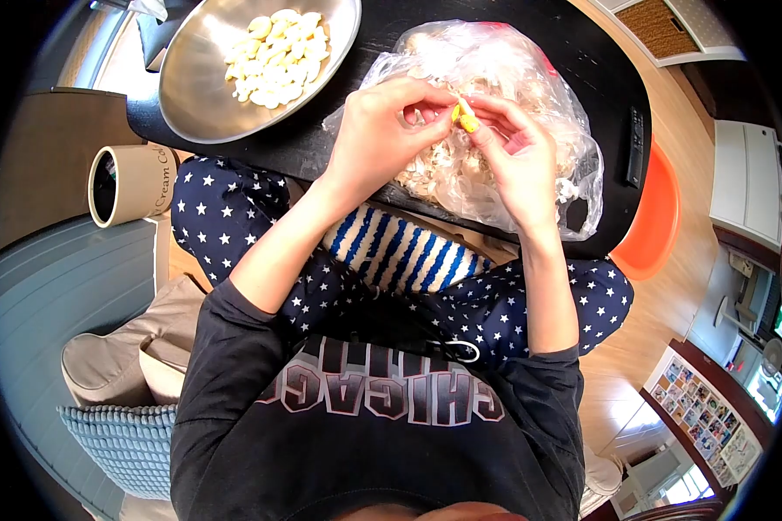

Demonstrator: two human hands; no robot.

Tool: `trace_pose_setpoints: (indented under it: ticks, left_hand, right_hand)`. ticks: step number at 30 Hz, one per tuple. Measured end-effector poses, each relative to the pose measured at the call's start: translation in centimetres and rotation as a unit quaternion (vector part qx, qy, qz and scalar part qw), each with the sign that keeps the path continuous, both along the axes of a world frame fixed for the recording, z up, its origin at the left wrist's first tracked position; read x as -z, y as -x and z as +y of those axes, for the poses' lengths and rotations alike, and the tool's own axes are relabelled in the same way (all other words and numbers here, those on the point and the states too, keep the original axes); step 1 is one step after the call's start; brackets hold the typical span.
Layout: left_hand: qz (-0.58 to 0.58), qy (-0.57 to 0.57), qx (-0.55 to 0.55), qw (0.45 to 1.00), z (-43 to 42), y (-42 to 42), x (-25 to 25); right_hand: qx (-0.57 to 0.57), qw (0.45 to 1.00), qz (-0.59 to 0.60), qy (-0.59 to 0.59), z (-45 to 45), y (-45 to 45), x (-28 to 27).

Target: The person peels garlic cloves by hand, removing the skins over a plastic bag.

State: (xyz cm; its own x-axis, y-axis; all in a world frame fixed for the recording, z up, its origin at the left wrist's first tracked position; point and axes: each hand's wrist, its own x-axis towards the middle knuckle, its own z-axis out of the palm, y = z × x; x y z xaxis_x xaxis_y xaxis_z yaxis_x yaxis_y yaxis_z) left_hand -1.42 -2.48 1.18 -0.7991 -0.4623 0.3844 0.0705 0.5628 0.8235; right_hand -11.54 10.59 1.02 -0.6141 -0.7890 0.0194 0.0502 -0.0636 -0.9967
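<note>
Both my hands meet over the clear plastic bag (495, 65), fingers pinched together. My left hand (378, 126) is closed on a small whitish garlic clove (464, 105), and my right hand (517, 148) grips it from the other side. Bright yellow shows at my thumb tips; whether it is nail colour or a cover, I cannot tell. Papery garlic skins and unpeeled pieces (427, 169) fill the bag beneath my hands. To the left, a wide metal bowl (191, 95) holds a heap of peeled garlic cloves (278, 65). My fingers partly hide the held clove.
Bag and bowl rest on a black table (369, 39) with a rounded edge. A dark remote control (636, 148) lies near its right edge. An orange seat (656, 217) stands beyond. At left are a cream canister (143, 182) and a blue-grey cushion (122, 443).
</note>
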Motion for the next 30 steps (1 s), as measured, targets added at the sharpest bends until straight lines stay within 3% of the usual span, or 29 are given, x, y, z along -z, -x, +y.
trace_pose_setpoints:
  ticks: [6,15,20,30]
  left_hand:
    - [0.0,0.038,-0.017,0.999,0.6,-0.1,0.1]
    - [0.039,0.114,-0.05,0.991,0.6,-0.1,0.5]
    - [0.058,0.14,-0.051,0.987,0.7,0.0,0.7]
    - [0.077,0.134,-0.055,0.987,1.0,0.0,0.2]
  right_hand:
    - [0.029,0.999,0.036,-0.016,-0.3,-0.6,0.0]
    - [0.023,0.999,-0.036,0.02,-0.7,-1.1,0.8]
    - [0.057,0.959,-0.264,0.082,-0.8,-0.8,0.5]
    - [0.071,0.932,-0.332,0.124,-0.2,0.5,0.6]
